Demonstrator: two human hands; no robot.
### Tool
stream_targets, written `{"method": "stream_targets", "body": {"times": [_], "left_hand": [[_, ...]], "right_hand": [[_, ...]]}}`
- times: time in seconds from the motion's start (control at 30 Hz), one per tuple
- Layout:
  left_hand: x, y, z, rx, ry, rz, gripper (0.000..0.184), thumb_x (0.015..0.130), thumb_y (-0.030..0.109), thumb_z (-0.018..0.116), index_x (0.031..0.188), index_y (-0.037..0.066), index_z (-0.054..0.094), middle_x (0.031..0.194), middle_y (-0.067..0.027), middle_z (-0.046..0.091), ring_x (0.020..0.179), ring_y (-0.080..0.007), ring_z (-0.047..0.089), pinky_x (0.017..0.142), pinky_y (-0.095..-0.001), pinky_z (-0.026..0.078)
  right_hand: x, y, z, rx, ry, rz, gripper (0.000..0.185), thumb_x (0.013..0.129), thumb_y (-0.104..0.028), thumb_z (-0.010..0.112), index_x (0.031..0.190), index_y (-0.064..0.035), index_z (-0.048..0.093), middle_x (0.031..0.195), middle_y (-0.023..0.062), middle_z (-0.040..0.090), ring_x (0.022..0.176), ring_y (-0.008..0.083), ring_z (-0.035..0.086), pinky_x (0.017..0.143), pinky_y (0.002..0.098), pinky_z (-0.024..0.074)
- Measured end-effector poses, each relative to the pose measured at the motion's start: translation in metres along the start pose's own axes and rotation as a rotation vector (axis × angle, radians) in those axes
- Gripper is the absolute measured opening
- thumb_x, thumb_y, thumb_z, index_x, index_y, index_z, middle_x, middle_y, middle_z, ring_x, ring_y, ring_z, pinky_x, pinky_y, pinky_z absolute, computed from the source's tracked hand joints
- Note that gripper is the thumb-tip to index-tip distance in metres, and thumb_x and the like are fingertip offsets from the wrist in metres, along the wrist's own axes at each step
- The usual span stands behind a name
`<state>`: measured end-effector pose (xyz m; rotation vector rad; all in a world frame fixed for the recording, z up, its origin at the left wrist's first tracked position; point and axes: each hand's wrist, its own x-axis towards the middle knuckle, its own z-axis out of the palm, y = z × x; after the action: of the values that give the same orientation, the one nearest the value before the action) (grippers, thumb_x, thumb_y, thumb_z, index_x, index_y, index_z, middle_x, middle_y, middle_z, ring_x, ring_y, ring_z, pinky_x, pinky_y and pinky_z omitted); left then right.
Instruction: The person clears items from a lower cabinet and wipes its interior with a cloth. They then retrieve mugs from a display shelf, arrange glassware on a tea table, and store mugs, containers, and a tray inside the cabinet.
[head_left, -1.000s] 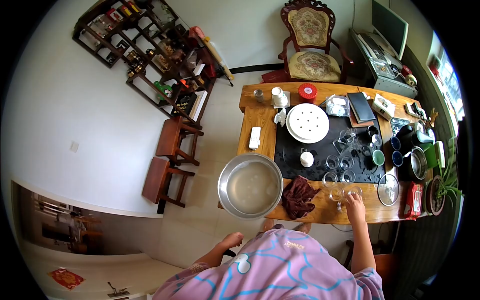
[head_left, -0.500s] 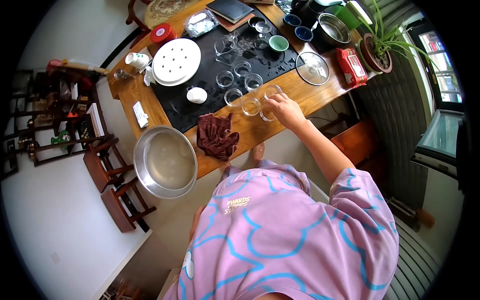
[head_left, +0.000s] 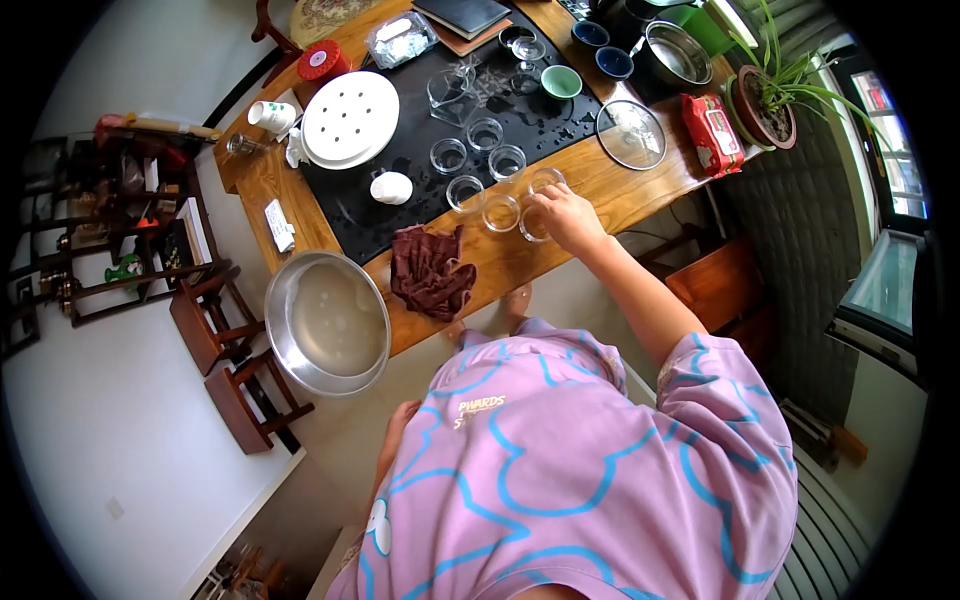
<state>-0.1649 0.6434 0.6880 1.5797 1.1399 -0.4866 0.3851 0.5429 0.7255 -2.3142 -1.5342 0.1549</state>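
Observation:
My right hand (head_left: 565, 216) is at the table's front edge, its fingers closed on the rim of a small clear glass cup (head_left: 534, 228). Another glass cup (head_left: 547, 181) stands just behind my fingers, and a third glass cup (head_left: 501, 213) is to the left. Several more clear cups, among them one glass (head_left: 507, 162), are grouped on the black mat. My left hand (head_left: 404, 412) hangs low beside my shirt; its fingers are mostly hidden. A crumpled dark red cloth (head_left: 430, 272) lies on the wood, left of the cups.
A metal basin (head_left: 328, 322) of cloudy water sits at the front left corner. On the mat (head_left: 345, 215) are a white cup (head_left: 391, 188), a white perforated tray (head_left: 350, 118), a glass pitcher (head_left: 452, 98) and a green bowl (head_left: 561, 82). A glass lid (head_left: 630, 135) and red packet (head_left: 712, 135) lie right.
My left hand shows a little more beside the shirt. The view has shifted slightly. My right hand stays at the same glass cup.

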Motion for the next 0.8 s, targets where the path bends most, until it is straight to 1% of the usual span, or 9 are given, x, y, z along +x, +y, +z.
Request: {"method": "stream_targets", "body": {"times": [0.23,0.4,0.47,0.53,0.6,0.63,0.7,0.73,0.8], "left_hand": [[0.012,0.066,-0.003,-0.069,0.028,0.064,0.029,0.096,0.022,0.054,0.115,0.002,0.063,0.1,-0.0142,0.069,0.087,-0.0214,0.066,0.078,-0.0318,0.051],[0.003,0.186,-0.021,0.043,-0.012,-0.04,0.025,0.095,0.018,0.055,0.111,0.002,0.064,0.103,-0.0134,0.069,0.091,-0.0222,0.067,0.08,-0.0332,0.051],[0.009,0.229,-0.022,0.045,0.079,0.344,0.023,0.093,0.017,0.057,0.11,0.002,0.064,0.104,-0.0131,0.068,0.093,-0.0251,0.066,0.081,-0.0344,0.05],[0.013,0.285,-0.022,0.205,0.2,0.513,0.021,0.092,0.017,0.059,0.107,0.003,0.063,0.103,-0.0139,0.067,0.096,-0.0288,0.065,0.082,-0.0356,0.05],[0.029,0.322,-0.02,0.291,0.279,0.714,0.017,0.09,0.014,0.06,0.104,0.005,0.063,0.099,-0.0142,0.063,0.094,-0.0333,0.062,0.081,-0.0409,0.05],[0.043,0.334,-0.018,0.31,0.303,0.792,0.018,0.089,0.013,0.062,0.105,0.005,0.063,0.098,-0.0143,0.061,0.093,-0.0338,0.061,0.08,-0.0422,0.049],[0.072,0.356,-0.014,0.365,0.317,0.893,0.025,0.086,0.011,0.065,0.11,0.006,0.061,0.103,-0.0143,0.059,0.097,-0.0338,0.059,0.084,-0.0427,0.048],[0.085,0.368,-0.014,0.464,0.349,0.923,0.029,0.086,0.011,0.064,0.114,0.005,0.06,0.109,-0.0144,0.058,0.101,-0.0321,0.06,0.088,-0.0398,0.048],[0.115,0.385,-0.008,0.566,0.397,0.989,0.042,0.082,0.01,0.069,0.121,0.006,0.056,0.113,-0.0156,0.055,0.108,-0.0337,0.056,0.091,-0.0423,0.047]], "right_hand": [[0.004,-0.001,-0.003,-0.001,0.003,0.04,0.025,0.079,-0.009,0.061,0.104,-0.0122,0.063,0.094,0.0062,0.059,0.097,0.0251,0.059,0.075,0.0367,0.053],[0.005,0.002,-0.001,0.03,0.011,0.026,0.027,0.079,-0.008,0.061,0.106,-0.0112,0.062,0.096,0.0061,0.06,0.097,0.0257,0.058,0.076,0.0364,0.0526],[0.005,0.002,-0.002,0.024,0.01,0.022,0.029,0.079,-0.009,0.062,0.108,-0.0111,0.062,0.097,0.0056,0.06,0.096,0.0257,0.058,0.077,0.036,0.0523],[0.003,0.0,-0.006,0.004,0.022,0.005,0.029,0.079,-0.008,0.061,0.108,-0.0108,0.062,0.099,0.0065,0.06,0.097,0.0259,0.058,0.077,0.0359,0.0521],[-0.001,-0.001,-0.004,0.014,0.027,0.016,0.028,0.078,-0.008,0.061,0.106,-0.0106,0.062,0.098,0.007,0.06,0.098,0.0267,0.058,0.077,0.0367,0.0522],[-0.002,-0.002,-0.004,0.02,0.036,0.025,0.028,0.077,-0.008,0.061,0.105,-0.0104,0.062,0.097,0.0075,0.059,0.099,0.0275,0.057,0.077,0.0375,0.0524],[-0.003,-0.003,-0.002,0.017,0.049,0.036,0.028,0.077,-0.008,0.061,0.104,-0.0106,0.062,0.097,0.0074,0.059,0.099,0.0274,0.057,0.076,0.0375,0.0524],[-0.005,-0.004,-0.001,0.016,0.06,0.039,0.028,0.076,-0.008,0.062,0.104,-0.0108,0.062,0.097,0.0073,0.059,0.1,0.0273,0.057,0.076,0.0375,0.0523],[-0.007,-0.005,-0.002,0.01,0.054,0.074,0.029,0.075,-0.008,0.063,0.104,-0.011,0.062,0.096,0.007,0.059,0.1,0.027,0.057,0.076,0.0374,0.0524]]}}
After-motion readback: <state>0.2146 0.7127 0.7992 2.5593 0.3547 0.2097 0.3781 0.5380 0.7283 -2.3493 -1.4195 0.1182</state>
